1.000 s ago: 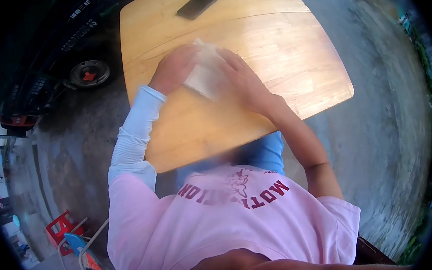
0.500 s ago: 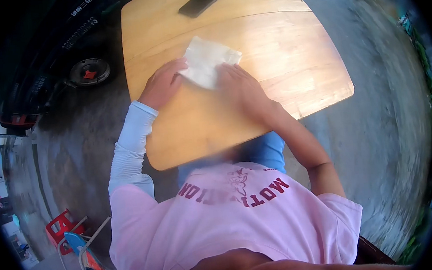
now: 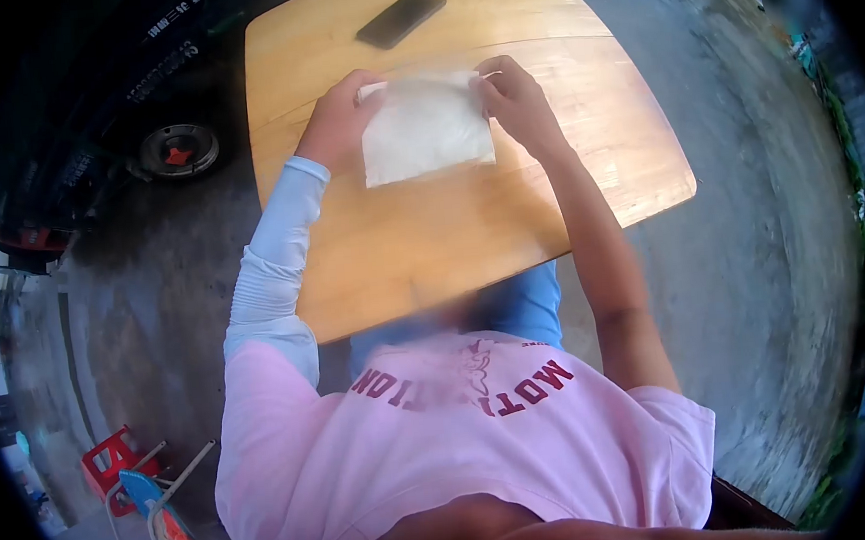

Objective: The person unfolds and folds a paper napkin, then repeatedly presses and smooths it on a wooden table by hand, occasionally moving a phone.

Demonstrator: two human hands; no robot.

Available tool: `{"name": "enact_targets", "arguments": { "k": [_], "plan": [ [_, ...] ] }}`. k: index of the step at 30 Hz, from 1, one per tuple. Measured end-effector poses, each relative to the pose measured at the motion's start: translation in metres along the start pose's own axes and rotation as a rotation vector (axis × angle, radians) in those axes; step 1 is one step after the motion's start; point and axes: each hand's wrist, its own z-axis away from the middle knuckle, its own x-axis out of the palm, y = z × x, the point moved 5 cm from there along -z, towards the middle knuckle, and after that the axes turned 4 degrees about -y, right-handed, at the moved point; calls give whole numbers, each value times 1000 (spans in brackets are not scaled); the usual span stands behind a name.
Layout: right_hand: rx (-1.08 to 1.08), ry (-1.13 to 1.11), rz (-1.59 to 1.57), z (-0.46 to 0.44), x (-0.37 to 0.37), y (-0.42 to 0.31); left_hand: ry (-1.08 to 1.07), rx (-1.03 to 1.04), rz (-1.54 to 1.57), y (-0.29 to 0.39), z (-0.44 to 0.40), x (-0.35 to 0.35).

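Observation:
A thin white sheet, apparently a paper napkin (image 3: pixel 427 130), is spread into a rough square over the wooden table. My left hand (image 3: pixel 344 109) is closed on its far left corner, thumb against the edge. At the far right corner, my right hand (image 3: pixel 515 99) pinches the napkin between thumb and fingers. Its far edge is slightly blurred, and I cannot tell whether the whole sheet touches the tabletop.
A dark phone (image 3: pixel 401 18) lies on the wooden table (image 3: pixel 430 235) beyond the napkin. To the left stands a dark vehicle with a wheel (image 3: pixel 178 151). A red stool (image 3: pixel 113 463) and a blue-patterned chair (image 3: pixel 158 510) are at lower left on the concrete.
The napkin has gone from a slanted, smaller shape to a squared-up, wider one. Both hands have moved away from me to its far corners, and the right hand has changed from flat to pinching.

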Motion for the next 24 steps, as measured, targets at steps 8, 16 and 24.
{"name": "enact_targets", "arguments": {
  "k": [8,16,24],
  "plan": [
    [-513,-30,653,33,37,-7,-199,149,-334,24,42,38],
    [-410,-203,1068,-2,69,36,-279,168,-693,7,24,70],
    [-413,-122,964,-42,62,50,-342,59,-736,-2,-13,73]
  ]
}}
